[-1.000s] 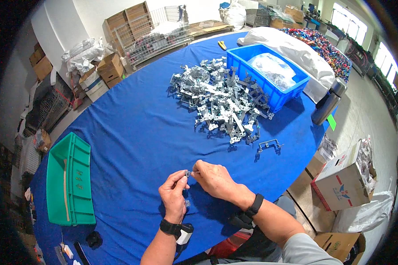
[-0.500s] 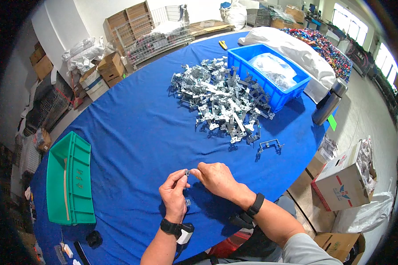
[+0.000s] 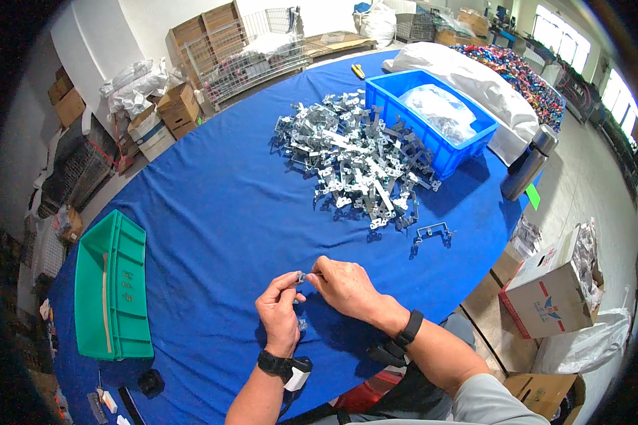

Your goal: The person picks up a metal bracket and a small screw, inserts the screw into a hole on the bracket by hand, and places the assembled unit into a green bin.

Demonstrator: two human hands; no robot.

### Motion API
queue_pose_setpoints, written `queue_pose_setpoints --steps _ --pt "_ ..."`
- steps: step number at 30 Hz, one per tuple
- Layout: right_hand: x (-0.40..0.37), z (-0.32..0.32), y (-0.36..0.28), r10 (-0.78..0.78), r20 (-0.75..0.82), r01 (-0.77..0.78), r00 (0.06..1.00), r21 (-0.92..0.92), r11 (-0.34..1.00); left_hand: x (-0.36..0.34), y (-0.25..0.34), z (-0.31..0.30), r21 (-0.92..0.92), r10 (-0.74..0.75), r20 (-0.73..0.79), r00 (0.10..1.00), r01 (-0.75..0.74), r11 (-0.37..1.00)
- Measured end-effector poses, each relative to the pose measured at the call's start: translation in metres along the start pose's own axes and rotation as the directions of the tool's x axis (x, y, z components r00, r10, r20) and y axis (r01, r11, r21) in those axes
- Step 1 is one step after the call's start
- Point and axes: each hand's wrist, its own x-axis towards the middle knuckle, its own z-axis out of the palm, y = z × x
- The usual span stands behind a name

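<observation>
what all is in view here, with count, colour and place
table: one, blue cloth, centre
blue bin: one, blue, far right
bracket pile: one, silver, beside blue bin
loose bracket: one, silver, right of centre
green bin: one, green, left edge
flask: one, steel, right table edge
cardboard box: one, brown, floor at right
small metal part: one, silver, pinched by both hands
left hand: one, black wristband, near edge
right hand: one, black wristband, near edge

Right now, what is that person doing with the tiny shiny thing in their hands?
A person pinches a small metal piece between the fingers of the left hand and the right hand, just above the blue table. Farther back, a big pile of metal brackets lies beside a blue bin, with one bracket apart from it. A green bin sits to the left.
</observation>
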Motion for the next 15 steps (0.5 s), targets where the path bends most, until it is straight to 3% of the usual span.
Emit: queue_pose_setpoints --steps 4,10,12,15 --pt "0.002 -0.0046 -0.0022 0.089 0.093 -0.078 0.992 -0.119 0.99 -0.0008 -0.0001 0.0022 0.044 0.033 -0.028 0.999 -0.032 0.999" --pt "0.0029 0.0029 0.0017 0.005 -0.08 0.007 0.997 0.151 0.989 -0.0009 0.0019 0.0015 0.022 0.009 -0.033 0.999 -0.009 1.0" --pt "0.0018 -0.0021 -0.0014 0.039 0.035 -0.038 0.999 -0.015 0.999 -0.0007 0.0022 0.001 0.034 0.01 -0.031 0.999 -0.009 0.999" --pt "0.0027 -0.0007 0.0003 0.065 0.06 -0.061 0.996 -0.056 0.997 -0.0006 0.0019 0.0012 0.043 0.015 -0.026 1.0 -0.014 0.999"
